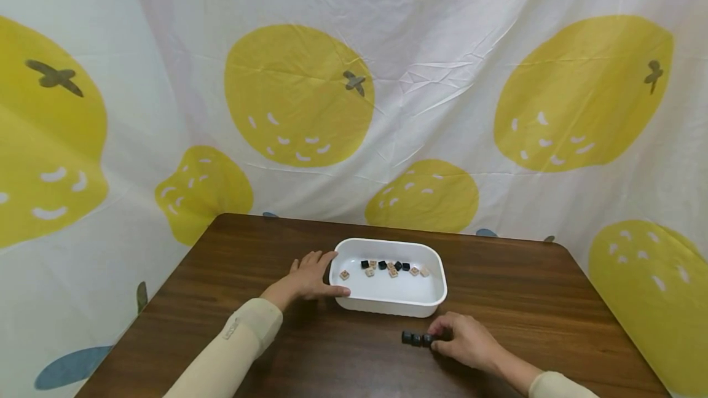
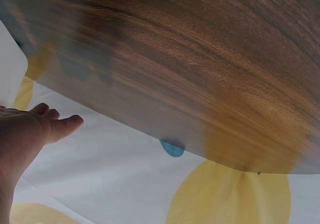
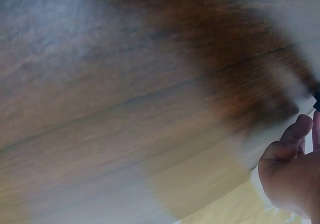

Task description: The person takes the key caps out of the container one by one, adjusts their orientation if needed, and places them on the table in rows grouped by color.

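Pieces (image 1: 392,273) in tray (image 1: 398,291), row (image 1: 416,339) before it

A pale cream sleeve (image 1: 218,355) is worn on the left arm, its loose cuff (image 1: 261,319) marked with small grey lettering (image 1: 231,329) that cannot be read. A matching pale sleeve (image 1: 558,386) is worn on the right. The left hand (image 1: 311,279) and right hand (image 1: 466,341) are left bare.

Left hand (image 1: 311,278) spread, outstretched; right hand (image 1: 464,340) pinching
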`<action>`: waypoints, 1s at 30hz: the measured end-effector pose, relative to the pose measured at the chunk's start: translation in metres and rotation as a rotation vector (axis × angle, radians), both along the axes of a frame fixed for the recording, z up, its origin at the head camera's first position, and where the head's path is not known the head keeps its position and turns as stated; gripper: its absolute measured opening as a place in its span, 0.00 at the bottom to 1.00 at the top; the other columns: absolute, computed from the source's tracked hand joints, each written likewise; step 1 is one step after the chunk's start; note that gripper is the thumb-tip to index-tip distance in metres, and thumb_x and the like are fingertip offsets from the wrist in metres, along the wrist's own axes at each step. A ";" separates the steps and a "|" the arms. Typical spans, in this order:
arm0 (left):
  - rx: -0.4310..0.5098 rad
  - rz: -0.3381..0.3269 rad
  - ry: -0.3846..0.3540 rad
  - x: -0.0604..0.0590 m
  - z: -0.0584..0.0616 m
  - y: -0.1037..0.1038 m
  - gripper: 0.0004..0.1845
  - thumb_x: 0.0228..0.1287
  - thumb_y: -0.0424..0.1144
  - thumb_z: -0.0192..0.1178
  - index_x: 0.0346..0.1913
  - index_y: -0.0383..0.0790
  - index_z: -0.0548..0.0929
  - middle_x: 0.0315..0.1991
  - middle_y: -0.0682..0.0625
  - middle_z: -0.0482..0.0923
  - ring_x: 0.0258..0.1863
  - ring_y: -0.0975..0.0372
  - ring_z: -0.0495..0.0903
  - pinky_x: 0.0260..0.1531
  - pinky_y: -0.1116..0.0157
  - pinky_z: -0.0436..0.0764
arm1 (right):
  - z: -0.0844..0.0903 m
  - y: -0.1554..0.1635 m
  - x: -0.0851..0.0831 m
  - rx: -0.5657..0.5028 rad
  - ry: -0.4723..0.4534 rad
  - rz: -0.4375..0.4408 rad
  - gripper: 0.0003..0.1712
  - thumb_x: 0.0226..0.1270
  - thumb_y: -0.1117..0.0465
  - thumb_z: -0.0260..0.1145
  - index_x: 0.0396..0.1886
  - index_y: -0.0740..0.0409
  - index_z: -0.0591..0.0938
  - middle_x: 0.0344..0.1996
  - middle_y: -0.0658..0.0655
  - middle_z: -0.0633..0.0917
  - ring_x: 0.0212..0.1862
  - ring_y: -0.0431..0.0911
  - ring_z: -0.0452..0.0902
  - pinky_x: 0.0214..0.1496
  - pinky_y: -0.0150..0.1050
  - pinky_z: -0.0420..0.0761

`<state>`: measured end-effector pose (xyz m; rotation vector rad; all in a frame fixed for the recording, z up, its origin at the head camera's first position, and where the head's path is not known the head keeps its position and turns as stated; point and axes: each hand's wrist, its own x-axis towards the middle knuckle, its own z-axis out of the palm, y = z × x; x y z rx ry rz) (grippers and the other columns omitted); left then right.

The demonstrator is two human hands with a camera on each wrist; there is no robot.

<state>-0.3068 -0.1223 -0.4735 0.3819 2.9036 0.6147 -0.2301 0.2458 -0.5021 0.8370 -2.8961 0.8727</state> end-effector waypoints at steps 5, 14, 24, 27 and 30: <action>-0.002 -0.004 0.001 0.001 0.001 0.000 0.55 0.51 0.71 0.66 0.77 0.49 0.57 0.75 0.36 0.54 0.75 0.42 0.50 0.67 0.36 0.48 | -0.001 -0.001 0.000 -0.004 0.008 0.001 0.09 0.53 0.55 0.77 0.32 0.40 0.85 0.31 0.37 0.80 0.35 0.35 0.76 0.36 0.37 0.74; 0.009 -0.013 -0.008 0.003 0.005 0.001 0.55 0.51 0.70 0.66 0.77 0.48 0.57 0.75 0.35 0.54 0.74 0.41 0.50 0.67 0.35 0.48 | 0.014 -0.004 0.000 -0.045 -0.018 -0.017 0.13 0.53 0.60 0.75 0.39 0.50 0.86 0.33 0.43 0.83 0.33 0.36 0.76 0.34 0.34 0.75; 0.008 -0.009 -0.009 0.006 0.008 0.001 0.55 0.51 0.69 0.67 0.77 0.48 0.58 0.74 0.35 0.55 0.74 0.41 0.51 0.67 0.35 0.49 | 0.068 -0.021 -0.033 0.009 0.189 -0.086 0.11 0.59 0.57 0.74 0.42 0.50 0.87 0.34 0.45 0.83 0.32 0.39 0.77 0.31 0.36 0.75; 0.008 -0.011 -0.009 0.006 0.009 0.001 0.55 0.51 0.70 0.67 0.77 0.47 0.58 0.74 0.35 0.55 0.74 0.41 0.51 0.67 0.35 0.49 | 0.075 -0.028 -0.051 0.101 0.218 -0.054 0.17 0.62 0.56 0.72 0.50 0.53 0.86 0.44 0.53 0.85 0.43 0.49 0.82 0.40 0.47 0.80; 0.009 -0.010 -0.009 0.005 0.008 0.001 0.55 0.51 0.70 0.67 0.77 0.48 0.58 0.74 0.35 0.55 0.74 0.41 0.51 0.67 0.35 0.49 | 0.074 -0.036 -0.069 0.219 0.248 -0.020 0.20 0.64 0.55 0.70 0.55 0.56 0.84 0.52 0.59 0.84 0.53 0.58 0.79 0.50 0.58 0.77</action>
